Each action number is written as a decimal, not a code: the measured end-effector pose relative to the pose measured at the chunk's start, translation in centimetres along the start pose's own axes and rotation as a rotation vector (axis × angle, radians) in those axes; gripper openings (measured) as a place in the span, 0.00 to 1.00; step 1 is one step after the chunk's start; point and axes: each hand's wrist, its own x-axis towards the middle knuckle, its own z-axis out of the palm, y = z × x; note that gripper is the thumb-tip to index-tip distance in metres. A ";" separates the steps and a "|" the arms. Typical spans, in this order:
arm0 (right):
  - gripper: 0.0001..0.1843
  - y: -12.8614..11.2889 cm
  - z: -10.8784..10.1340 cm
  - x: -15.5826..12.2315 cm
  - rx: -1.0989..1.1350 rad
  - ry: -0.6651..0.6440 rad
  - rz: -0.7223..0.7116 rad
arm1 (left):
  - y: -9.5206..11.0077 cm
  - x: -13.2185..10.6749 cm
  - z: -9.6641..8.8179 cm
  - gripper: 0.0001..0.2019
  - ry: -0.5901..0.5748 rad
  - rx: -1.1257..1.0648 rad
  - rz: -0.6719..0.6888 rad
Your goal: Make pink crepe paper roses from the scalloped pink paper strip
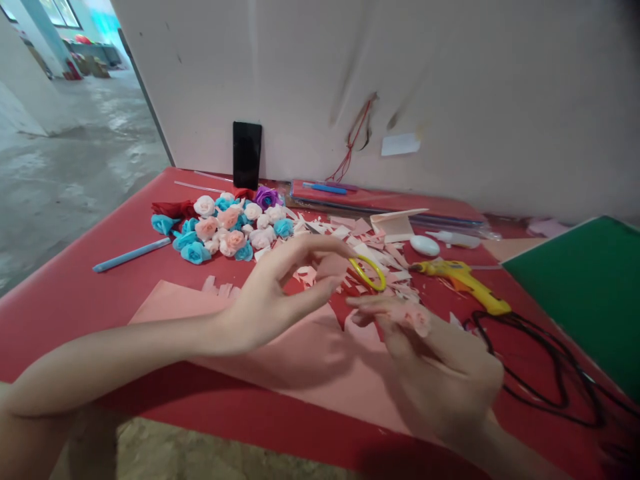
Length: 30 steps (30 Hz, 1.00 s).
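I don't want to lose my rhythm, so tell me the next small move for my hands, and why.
Probably bring the pink paper petal at your left hand toward the small curled pink bud at your right hand. The two pieces are apart, the bud looks smaller than the layered paper roses, and neither hand is on the yellow glue gun.

You are in what looks like a craft workshop, your red worktable (65,327) strewn with paper roses (233,243), paper scraps (385,257), a yellow glue gun (457,275); beyond it, a roomy hall, bare concrete floor (100,160), thick pillar (23,97), bright window (63,13)
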 end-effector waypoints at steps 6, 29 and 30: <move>0.11 -0.7 -0.1 0.7 0.096 -0.161 0.169 | 0.4 0.2 -0.1 0.12 -0.110 0.132 -0.016; 0.20 -1.0 -0.8 2.1 0.407 -0.565 0.162 | -1.2 -0.4 0.3 0.15 -0.337 -0.556 -0.370; 0.20 -1.0 -0.8 2.1 0.414 -0.589 0.169 | -1.2 -0.3 0.2 0.16 -0.365 -0.571 -0.368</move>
